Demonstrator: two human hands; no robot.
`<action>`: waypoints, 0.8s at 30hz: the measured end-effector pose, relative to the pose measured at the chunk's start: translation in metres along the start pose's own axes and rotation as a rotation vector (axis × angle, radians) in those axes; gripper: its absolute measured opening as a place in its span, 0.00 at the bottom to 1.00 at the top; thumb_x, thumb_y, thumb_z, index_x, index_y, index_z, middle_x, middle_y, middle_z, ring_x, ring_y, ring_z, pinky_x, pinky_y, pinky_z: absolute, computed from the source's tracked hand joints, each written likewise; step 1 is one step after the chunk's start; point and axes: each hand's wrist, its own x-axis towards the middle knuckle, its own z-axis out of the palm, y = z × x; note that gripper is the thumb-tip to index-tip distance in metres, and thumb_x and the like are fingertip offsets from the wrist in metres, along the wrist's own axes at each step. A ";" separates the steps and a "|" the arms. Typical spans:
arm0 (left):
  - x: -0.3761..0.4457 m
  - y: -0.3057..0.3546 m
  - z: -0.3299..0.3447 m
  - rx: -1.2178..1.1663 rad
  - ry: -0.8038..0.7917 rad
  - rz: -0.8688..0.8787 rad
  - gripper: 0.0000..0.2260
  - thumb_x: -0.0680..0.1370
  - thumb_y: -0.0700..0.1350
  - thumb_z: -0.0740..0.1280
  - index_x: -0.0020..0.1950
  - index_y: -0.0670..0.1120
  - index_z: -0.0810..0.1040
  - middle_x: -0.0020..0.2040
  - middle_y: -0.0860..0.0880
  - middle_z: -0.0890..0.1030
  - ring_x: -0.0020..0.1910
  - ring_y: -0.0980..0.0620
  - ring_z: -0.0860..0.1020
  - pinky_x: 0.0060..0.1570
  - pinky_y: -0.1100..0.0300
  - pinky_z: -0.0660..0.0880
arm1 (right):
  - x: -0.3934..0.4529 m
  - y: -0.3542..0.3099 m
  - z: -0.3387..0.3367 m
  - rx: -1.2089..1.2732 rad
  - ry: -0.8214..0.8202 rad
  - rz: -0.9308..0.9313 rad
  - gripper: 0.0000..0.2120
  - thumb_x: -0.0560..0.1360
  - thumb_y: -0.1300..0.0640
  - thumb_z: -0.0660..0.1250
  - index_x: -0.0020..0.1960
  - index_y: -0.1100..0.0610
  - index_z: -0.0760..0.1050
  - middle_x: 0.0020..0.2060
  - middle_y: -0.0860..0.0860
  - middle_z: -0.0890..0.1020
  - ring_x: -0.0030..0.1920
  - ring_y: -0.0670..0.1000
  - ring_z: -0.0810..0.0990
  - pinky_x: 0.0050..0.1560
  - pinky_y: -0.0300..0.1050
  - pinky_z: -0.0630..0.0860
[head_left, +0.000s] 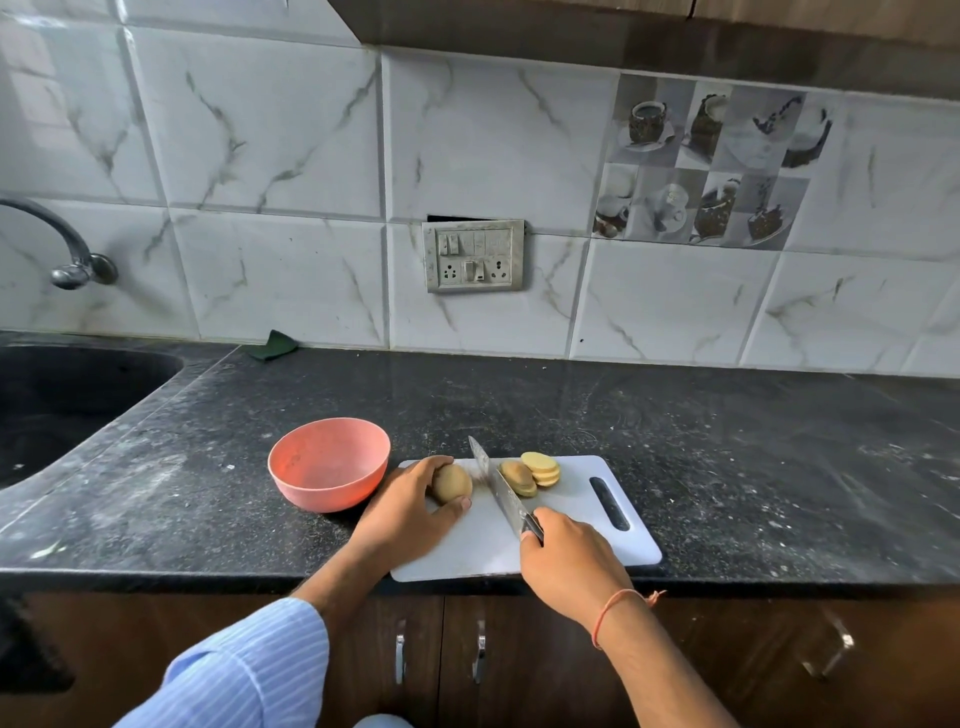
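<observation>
A white cutting board (571, 540) lies at the front edge of the black counter. My left hand (410, 512) grips a brown potato piece (451, 483) on the board's left end. My right hand (569, 564) holds the handle of a knife (498, 486); its blade points away from me and stands between the potato piece and a small pile of cut potato slices (532, 474). The slices lie on the board's far middle, just right of the blade.
An empty pink bowl (328, 462) stands on the counter just left of the board. A dark sink (62, 400) with a tap (72, 254) is at far left. A green cloth (272, 345) lies by the wall. A switch panel (474, 255) is on the tiles.
</observation>
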 end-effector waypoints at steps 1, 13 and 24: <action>0.000 -0.001 0.000 -0.016 -0.006 0.014 0.28 0.73 0.64 0.74 0.71 0.57 0.74 0.58 0.62 0.78 0.58 0.60 0.78 0.61 0.56 0.78 | 0.000 -0.001 0.000 0.008 0.000 0.000 0.11 0.84 0.49 0.55 0.43 0.48 0.65 0.39 0.46 0.74 0.46 0.53 0.75 0.43 0.50 0.69; -0.001 -0.008 -0.009 -0.134 -0.055 0.089 0.29 0.74 0.64 0.76 0.73 0.60 0.77 0.64 0.63 0.77 0.62 0.67 0.76 0.62 0.73 0.72 | 0.002 -0.021 0.000 0.044 0.014 0.021 0.12 0.83 0.51 0.52 0.56 0.52 0.73 0.57 0.55 0.82 0.52 0.58 0.77 0.51 0.52 0.75; 0.002 -0.011 -0.012 -0.160 -0.040 0.076 0.30 0.69 0.65 0.80 0.69 0.62 0.81 0.62 0.64 0.80 0.58 0.67 0.80 0.60 0.70 0.76 | -0.002 -0.031 0.001 -0.008 0.036 -0.033 0.10 0.86 0.50 0.52 0.51 0.51 0.69 0.58 0.56 0.82 0.49 0.56 0.72 0.49 0.52 0.68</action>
